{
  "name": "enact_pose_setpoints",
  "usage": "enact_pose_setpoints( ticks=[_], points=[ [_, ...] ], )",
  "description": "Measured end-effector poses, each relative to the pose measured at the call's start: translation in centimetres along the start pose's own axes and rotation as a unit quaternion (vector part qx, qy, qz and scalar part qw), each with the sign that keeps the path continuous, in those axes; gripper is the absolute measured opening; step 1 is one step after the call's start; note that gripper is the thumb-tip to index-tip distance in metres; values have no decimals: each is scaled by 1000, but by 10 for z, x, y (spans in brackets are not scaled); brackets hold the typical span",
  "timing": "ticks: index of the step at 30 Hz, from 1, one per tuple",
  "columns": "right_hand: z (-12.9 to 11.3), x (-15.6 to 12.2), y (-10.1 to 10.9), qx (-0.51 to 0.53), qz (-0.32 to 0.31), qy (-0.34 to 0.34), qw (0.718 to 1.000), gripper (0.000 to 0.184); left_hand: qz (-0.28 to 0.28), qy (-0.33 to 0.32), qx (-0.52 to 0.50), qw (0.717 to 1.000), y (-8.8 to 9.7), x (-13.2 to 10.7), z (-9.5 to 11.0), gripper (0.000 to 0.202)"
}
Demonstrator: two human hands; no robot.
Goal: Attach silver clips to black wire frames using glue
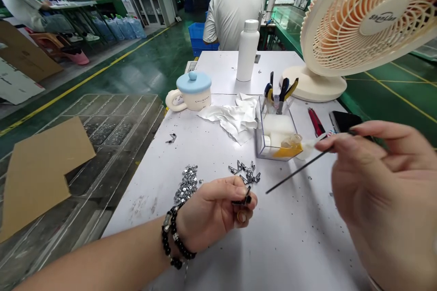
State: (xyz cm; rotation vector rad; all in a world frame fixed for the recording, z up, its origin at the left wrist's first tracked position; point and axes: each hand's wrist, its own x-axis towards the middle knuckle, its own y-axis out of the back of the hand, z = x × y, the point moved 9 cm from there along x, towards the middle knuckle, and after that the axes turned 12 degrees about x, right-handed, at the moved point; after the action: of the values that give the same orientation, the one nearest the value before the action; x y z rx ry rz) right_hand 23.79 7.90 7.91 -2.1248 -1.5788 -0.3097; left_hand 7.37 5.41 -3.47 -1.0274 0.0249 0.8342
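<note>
My left hand [216, 209], with beaded bracelets at the wrist, pinches a small dark metal clip-like part [247, 197] between thumb and fingers, which partly hide it. A thin dark rod [295, 173] is gripped between the thumb and fingers of my right hand [378, 177]. Its free tip points down and left, a little right of the left fingertips and apart from them. Just beyond the left hand lies a loose group of small dark metal clips [248, 173]. A heap of tiny silvery metal pieces [187, 184] lies left of them.
On the white table [280, 241] stand a clear box [276, 132] with pliers, a lidded mug [194, 93], a white bottle [248, 50] and a fan [327, 82]. Crumpled tissue [235, 118] lies behind the clips. Clear trays [112, 168] sit at left; a person [235, 9] sits ahead.
</note>
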Motion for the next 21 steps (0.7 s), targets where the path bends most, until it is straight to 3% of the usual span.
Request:
enact_pose_setpoints(
  ticks=[3,7,10,13,17,19,21],
  points=[
    [13,-7,-9,66,26,-38,997,19,-1,1,2,1000,-1,1,0,18],
    [24,-10,-15,66,7,-75,995,20,-1,3,8,1000,-2,0,-1,19],
    [22,-6,-11,65,16,-62,996,19,3,1,18,1000,-2,0,0,20],
    [1,3,7,38,76,59,995,18,9,-10,39,999,-1,1,2,21],
    [-32,4,30,-78,161,265,948,26,37,-50,130,990,2,-1,10,18],
    [-34,5,33,-127,155,293,935,33,76,-94,253,960,5,-5,19,16],
    [-33,6,34,-162,142,306,927,37,120,-160,398,895,3,-12,32,10]
  ],
)
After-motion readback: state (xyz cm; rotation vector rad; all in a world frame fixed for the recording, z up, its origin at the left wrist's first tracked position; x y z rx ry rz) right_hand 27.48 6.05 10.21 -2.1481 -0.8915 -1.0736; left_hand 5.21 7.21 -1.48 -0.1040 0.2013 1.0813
